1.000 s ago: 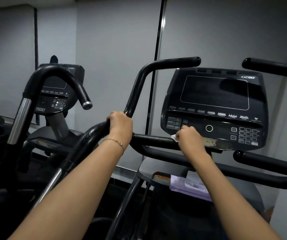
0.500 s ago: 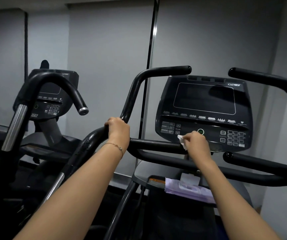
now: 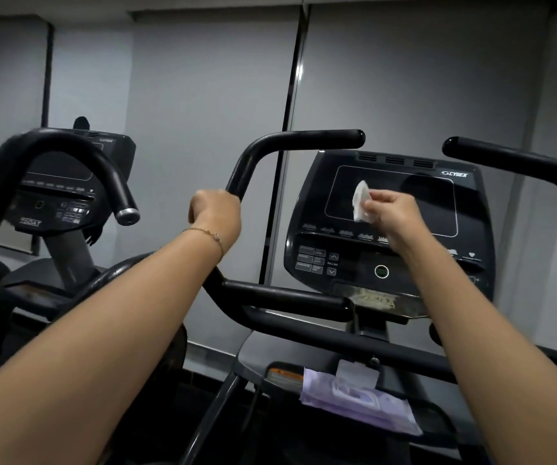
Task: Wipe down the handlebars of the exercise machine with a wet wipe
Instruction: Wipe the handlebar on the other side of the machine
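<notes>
Below my arms, the machine's dark grey plastic shelf [image 3: 253,355] sits under the console post. A flat, soft lilac pack of wet wipes [image 3: 361,406] lies on it, tilted down toward my right, with its white flap [image 3: 356,372] standing open at the top edge.

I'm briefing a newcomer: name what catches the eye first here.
The right hand holds a white wipe up in front of the console screen, centre right. The left hand grips the black handlebar at centre. A purple wipes pack lies below.
</notes>
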Tool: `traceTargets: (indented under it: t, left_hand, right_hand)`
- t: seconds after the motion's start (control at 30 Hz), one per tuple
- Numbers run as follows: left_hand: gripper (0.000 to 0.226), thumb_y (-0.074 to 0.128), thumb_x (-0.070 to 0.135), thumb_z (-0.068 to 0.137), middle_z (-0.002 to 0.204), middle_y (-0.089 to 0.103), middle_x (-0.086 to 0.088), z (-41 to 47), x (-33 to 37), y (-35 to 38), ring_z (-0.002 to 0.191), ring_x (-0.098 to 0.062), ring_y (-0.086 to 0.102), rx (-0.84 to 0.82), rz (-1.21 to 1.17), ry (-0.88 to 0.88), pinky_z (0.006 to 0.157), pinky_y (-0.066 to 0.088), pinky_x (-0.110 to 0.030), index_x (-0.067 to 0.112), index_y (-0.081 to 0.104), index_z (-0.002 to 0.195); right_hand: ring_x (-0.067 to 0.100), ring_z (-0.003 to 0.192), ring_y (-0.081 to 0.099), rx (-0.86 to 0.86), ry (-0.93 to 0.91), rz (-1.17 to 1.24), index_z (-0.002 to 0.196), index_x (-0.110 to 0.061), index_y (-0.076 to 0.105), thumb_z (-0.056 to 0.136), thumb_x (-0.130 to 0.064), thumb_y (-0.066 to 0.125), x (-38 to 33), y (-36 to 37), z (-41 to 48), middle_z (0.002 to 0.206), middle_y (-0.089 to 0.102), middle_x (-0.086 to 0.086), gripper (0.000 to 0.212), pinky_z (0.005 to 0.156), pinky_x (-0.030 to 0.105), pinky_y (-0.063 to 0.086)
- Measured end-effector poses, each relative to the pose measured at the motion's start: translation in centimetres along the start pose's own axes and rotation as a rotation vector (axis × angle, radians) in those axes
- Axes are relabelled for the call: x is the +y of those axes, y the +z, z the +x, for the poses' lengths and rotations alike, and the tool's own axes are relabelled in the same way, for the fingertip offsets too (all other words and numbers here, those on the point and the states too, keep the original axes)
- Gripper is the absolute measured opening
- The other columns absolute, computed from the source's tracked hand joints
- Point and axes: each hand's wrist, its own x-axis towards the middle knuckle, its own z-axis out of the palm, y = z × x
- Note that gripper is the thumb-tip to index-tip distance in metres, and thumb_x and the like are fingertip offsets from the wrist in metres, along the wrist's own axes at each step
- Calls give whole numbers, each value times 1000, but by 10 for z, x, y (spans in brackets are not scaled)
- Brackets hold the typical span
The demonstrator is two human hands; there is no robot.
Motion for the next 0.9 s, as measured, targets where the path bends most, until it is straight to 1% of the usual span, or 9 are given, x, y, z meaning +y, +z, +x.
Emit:
traceTargets:
  t: [0.1,0.17,0.27,0.33,0.47,0.57,0.67,0.77,0.9]
  left_hand:
    - [26,51,-3,84,75,52,0,18,7,-7,69,-20,53,157,-30,30,45,28,-20,10,61,104]
    - [25,51,-3,85,78,50,-2,33,11,-11,68,-20,49,212,-63,22,42,22,-21,9,61,105]
    - [24,50,8,91,94,54,-6,61,16,-14,76,-24,56,237,-182,-8,43,26,-23,8,58,114]
    - [35,49,26,96,116,52,-10,80,19,-15,95,-27,61,216,-284,-40,55,37,-27,9,48,127]
    - [46,49,31,96,125,46,-12,113,23,-7,107,-31,59,187,-411,-92,68,44,-38,12,36,136]
    - [38,49,10,93,117,50,-11,125,27,-1,97,-30,63,239,-399,-126,60,41,-32,11,37,129]
    - [34,44,2,91,110,50,-12,130,28,-4,88,-31,61,256,-434,-141,57,38,-30,9,38,123]
    - [36,44,0,90,103,45,-12,129,30,-7,82,-30,57,263,-418,-162,46,30,-28,8,36,124]
    - [38,45,1,91,119,47,-14,128,35,-9,99,-30,62,251,-401,-171,62,39,-30,7,33,127]
  right_hand:
    - [10,67,62,-22,48,202,116,2,60,84,9,57,-8,11,26,82,65,4,33,64,18,53]
    - [9,67,63,-34,-50,147,112,3,62,83,9,56,-8,21,42,80,65,2,31,60,17,52]
    - [9,63,59,54,-336,-81,93,-7,71,88,-13,61,-14,29,69,71,64,4,13,66,17,50]
    - [10,62,51,154,-541,-290,84,-16,70,91,-25,57,-22,31,94,71,60,6,17,64,13,46]
    - [16,88,46,281,-784,-558,106,-4,68,93,-12,52,-33,48,132,99,51,10,22,80,12,37]
    - [25,98,47,287,-782,-850,102,-2,68,93,-5,46,-31,69,155,103,53,13,23,83,29,47]
    - [29,104,45,298,-702,-1021,101,4,63,91,3,42,-39,85,157,112,51,15,24,82,30,45]
    - [30,106,45,179,-736,-1075,103,3,62,88,7,42,-48,103,153,114,50,16,25,84,32,44]
    - [29,95,51,30,-792,-1067,98,0,67,89,2,49,-52,103,159,102,55,13,21,83,36,49]
